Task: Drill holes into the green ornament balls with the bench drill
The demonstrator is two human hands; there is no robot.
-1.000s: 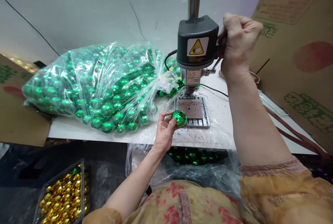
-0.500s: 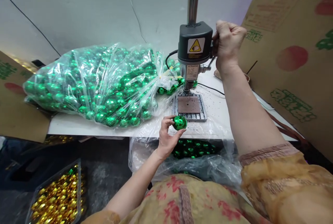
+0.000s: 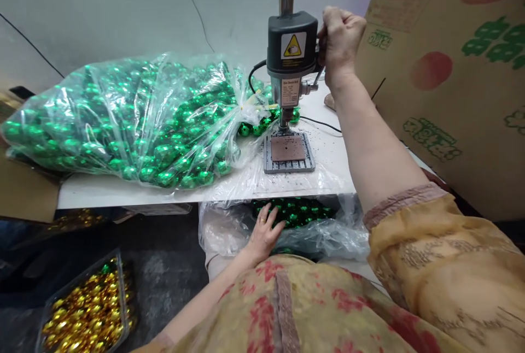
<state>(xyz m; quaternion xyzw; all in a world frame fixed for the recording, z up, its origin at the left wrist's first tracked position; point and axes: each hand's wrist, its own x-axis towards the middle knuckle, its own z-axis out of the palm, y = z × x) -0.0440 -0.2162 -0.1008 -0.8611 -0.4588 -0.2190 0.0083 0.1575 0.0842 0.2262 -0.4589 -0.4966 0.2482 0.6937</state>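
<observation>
My right hand (image 3: 343,44) is closed round the feed lever of a small bench drill (image 3: 292,47), its fist up beside the dark motor housing. Under the chuck, a brown square pad (image 3: 288,148) lies on the slotted metal base (image 3: 269,166), with dark shavings scattered about. My left hand (image 3: 264,233) is low, below the table edge, with fingers apart. It reaches over the mouth of an open plastic bag (image 3: 328,238) that holds shiny green balls (image 3: 303,212). No ball shows in that hand; whether its fingertips touch the balls I cannot tell.
A tied clear bag of green balls (image 3: 123,123) fills the left of the white table (image 3: 94,193). Several loose green balls (image 3: 245,129) lie by its knot. A printed carton (image 3: 435,101) stands at right. Lower left is a clear tub (image 3: 122,287) of gold balls.
My left hand has dropped from the drill base to the bag below the table edge, and the green ball it held is gone from it. My right hand stays on the lever.
</observation>
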